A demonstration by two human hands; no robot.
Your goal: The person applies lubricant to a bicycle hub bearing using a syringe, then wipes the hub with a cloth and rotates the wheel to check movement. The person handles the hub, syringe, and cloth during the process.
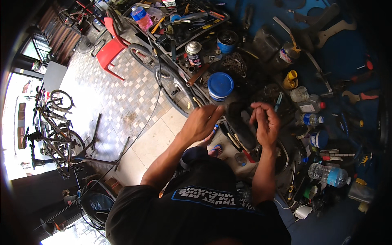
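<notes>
Both hands are raised in front of me over the cluttered bench, a gap between them. My left hand [205, 121] has its fingers bent and pressed together, pointing right. Just above it is a round tub with a blue lid [220, 85]. My right hand [266, 123] is curled, fingertips drawn toward the thumb. Anything in either pinch is too small or dark to make out. A black, soft-looking curved thing [239, 118] lies between the hands; I cannot tell whether they touch it.
Bicycle wheels [173, 85] stand left of the bench. A tool tray [192, 24], a spray can [193, 52] and plastic bottles [330, 174] crowd the bench. A red chair [111, 49] stands on the tiled floor [126, 96]; bicycles [57, 134] are at far left.
</notes>
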